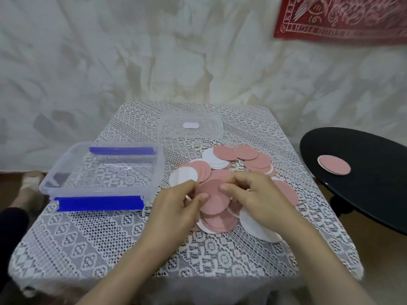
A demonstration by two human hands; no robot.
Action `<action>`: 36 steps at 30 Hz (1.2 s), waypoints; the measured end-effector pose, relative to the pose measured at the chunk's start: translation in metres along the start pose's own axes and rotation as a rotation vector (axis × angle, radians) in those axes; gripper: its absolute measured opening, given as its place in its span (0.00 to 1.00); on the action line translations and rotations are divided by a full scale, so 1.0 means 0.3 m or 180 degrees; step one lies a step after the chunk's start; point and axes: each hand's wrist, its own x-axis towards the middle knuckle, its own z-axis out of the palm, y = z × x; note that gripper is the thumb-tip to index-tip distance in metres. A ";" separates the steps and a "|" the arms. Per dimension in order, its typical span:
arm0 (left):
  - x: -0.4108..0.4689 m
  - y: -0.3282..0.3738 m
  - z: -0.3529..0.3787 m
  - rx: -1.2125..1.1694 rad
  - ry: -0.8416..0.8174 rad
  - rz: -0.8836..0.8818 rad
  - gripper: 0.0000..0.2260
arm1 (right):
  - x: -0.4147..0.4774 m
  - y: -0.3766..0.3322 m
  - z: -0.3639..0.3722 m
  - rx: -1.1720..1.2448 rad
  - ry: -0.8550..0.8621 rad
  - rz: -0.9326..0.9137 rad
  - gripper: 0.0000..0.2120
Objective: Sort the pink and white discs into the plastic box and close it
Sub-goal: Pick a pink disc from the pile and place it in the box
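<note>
- The left hand (176, 203) and right hand (257, 194) meet over the heap. Both pinch one pink disc (212, 195) by its edge, left fingertips curled on its left rim and right thumb and forefinger on its upper right.
- Judgement: the step is peeling a single disc free. A light slide of the thumbs should show whether a second one clings underneath — thin discs tend to stick together.
- Directly beneath the fingers lies the pile of discs (217, 221), pink and white overlapping. A white disc (255, 225) sits under the right wrist and another white one (182, 178) just beyond the left fingertips. Lifting straight up, not dragging, should keep the heap from scattering over the lace cloth (88, 249).
- Left of the left fingers, near but apart, stands the plastic box (47, 183), open and seemingly empty, its blue latches (99, 203) folded out. Pink could start one stack and white another, laid flat — so the lid will sit down later.
- Beyond the fingers, past the pile, the clear lid (209, 128) lies flat on the cloth.
- Far right of the right fingers, a stray disc (333, 165) rests on a black round surface (363, 183) and is worth remembering.
</note>
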 end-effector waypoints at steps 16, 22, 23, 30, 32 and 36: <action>0.048 -0.020 0.035 0.0096 0.0222 -0.0296 0.12 | 0.175 0.008 -0.054 -0.2081 -0.0094 0.0441 0.21; 0.062 -0.013 0.020 -0.0182 0.0208 -0.0456 0.16 | 0.193 0.000 -0.057 -0.2016 -0.0095 0.0719 0.15; 0.062 -0.011 0.016 -0.0174 0.0212 -0.0455 0.17 | 0.190 0.003 -0.058 -0.1849 -0.0067 0.0766 0.14; 0.040 0.005 -0.007 -0.0101 0.0237 -0.0441 0.16 | 0.138 0.042 -0.081 -0.0777 0.0657 0.0507 0.09; 0.030 0.010 -0.013 -0.0104 0.0222 -0.0437 0.13 | 0.118 0.054 -0.100 -0.0735 0.0919 0.0407 0.08; 0.012 0.018 -0.013 -0.0201 0.0109 -0.0519 0.11 | 0.073 0.023 -0.118 0.0299 0.1020 0.0275 0.09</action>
